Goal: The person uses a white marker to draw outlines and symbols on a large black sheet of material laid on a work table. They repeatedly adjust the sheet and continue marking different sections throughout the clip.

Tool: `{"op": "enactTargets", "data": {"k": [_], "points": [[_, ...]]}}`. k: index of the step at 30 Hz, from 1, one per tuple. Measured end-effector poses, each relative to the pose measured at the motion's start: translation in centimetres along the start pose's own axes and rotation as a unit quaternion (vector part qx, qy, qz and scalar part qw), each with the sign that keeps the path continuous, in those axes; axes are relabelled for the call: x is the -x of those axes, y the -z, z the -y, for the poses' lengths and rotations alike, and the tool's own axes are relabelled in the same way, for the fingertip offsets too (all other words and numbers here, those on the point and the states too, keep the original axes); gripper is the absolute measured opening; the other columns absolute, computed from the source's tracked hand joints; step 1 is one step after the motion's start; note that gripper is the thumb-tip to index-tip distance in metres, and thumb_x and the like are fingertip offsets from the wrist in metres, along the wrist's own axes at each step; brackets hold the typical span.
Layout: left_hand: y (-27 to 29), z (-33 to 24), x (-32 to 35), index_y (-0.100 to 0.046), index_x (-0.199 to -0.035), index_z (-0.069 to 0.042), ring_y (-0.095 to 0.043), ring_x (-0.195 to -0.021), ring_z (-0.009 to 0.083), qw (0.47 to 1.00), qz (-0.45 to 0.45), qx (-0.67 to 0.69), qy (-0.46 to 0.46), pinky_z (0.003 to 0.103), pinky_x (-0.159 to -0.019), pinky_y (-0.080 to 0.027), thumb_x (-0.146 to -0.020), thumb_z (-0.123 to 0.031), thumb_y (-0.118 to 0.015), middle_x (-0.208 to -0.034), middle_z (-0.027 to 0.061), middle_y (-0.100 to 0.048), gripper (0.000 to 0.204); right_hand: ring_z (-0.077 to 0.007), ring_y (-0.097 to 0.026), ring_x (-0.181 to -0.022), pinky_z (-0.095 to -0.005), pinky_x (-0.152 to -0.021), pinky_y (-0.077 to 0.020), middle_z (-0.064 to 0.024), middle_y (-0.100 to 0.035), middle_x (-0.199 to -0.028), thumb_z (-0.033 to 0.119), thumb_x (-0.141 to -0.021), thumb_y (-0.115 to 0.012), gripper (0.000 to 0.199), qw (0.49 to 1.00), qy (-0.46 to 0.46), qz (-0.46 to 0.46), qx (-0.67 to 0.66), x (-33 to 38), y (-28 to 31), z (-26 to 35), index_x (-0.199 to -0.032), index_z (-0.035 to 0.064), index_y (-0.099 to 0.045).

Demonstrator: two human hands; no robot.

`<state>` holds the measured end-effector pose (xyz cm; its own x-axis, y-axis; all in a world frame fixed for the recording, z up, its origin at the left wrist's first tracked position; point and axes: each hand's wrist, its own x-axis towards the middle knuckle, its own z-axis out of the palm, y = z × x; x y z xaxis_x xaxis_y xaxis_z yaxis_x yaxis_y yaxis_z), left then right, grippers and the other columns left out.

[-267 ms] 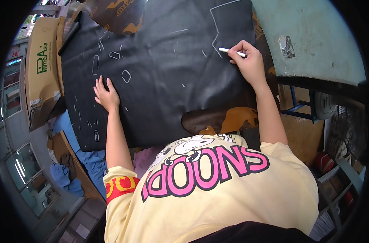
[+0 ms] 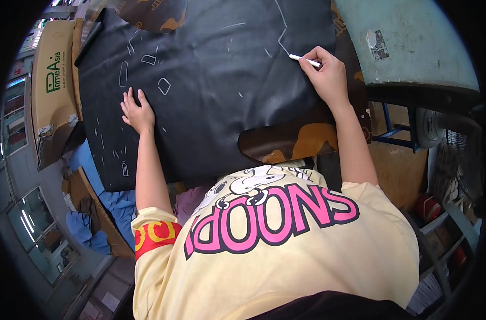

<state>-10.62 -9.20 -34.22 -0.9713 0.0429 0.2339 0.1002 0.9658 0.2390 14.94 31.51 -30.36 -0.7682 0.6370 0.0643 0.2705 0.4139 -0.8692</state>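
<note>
A large black leather sheet lies spread before me, with white outlines and short strokes drawn on it. Toward its right side, my right hand is closed around a slim white marking pen. The pen's tip is at the near end of a bent white line. My left hand rests flat on the leather at the left, fingers spread, just below a long narrow outline. Two small many-sided outlines are drawn to the right of that hand.
Brown sheeting with orange patches shows under the leather's near right edge. A pale green tabletop stands at the right. At the left are a cardboard box and blue cloth. A fan stands at the lower right.
The leather sits slightly higher in the picture. My right hand has brought the pen tip to the bent line's near end; the left hand keeps its place on the leather.
</note>
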Motion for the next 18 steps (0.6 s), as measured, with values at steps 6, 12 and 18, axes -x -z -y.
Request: {"op": "enactTargets", "data": {"k": [6,12,18], "points": [[-0.4,-0.6,-0.6,-0.048,-0.147,-0.022,-0.025,-0.15,0.0329,1.0,0.002,0.007,-0.001,0.061,-0.118,-0.011,-0.101,-0.056,-0.041,-0.159,0.0056,-0.037,0.058,-0.0237,-0.061,-0.066,-0.0363,-0.062,-0.0478,-0.0096,-0.061,-0.071,0.02,-0.08,-0.073,0.018,0.999,0.029,-0.006,0.037,1.4,-0.9,0.5,-0.082,0.0034,-0.067],[-0.6,-0.8,-0.6,-0.048,-0.147,-0.022,-0.024,-0.15,0.0331,1.0,0.002,0.009,-0.001,0.061,-0.118,-0.011,-0.101,-0.056,-0.04,-0.159,0.0058,-0.037,0.058,-0.0234,-0.06,-0.065,-0.0366,-0.062,-0.0471,-0.0098,-0.06,-0.073,0.02,-0.079,-0.073,0.018,0.998,0.02,0.027,0.057,3.5,-0.3,0.9,-0.082,0.0029,-0.067],[-0.7,-0.7,-0.5,-0.048,-0.147,-0.022,-0.025,-0.15,0.0333,1.0,0.003,0.009,-0.001,0.062,-0.118,-0.012,-0.101,-0.056,-0.04,-0.159,0.0061,-0.037,0.058,-0.0191,-0.058,-0.065,-0.0315,-0.061,-0.0437,-0.0086,-0.057,-0.073,0.017,-0.079,-0.073,0.019,0.988,-0.018,0.141,0.052,6.7,2.6,2.1,-0.08,0.0,-0.066]]}}
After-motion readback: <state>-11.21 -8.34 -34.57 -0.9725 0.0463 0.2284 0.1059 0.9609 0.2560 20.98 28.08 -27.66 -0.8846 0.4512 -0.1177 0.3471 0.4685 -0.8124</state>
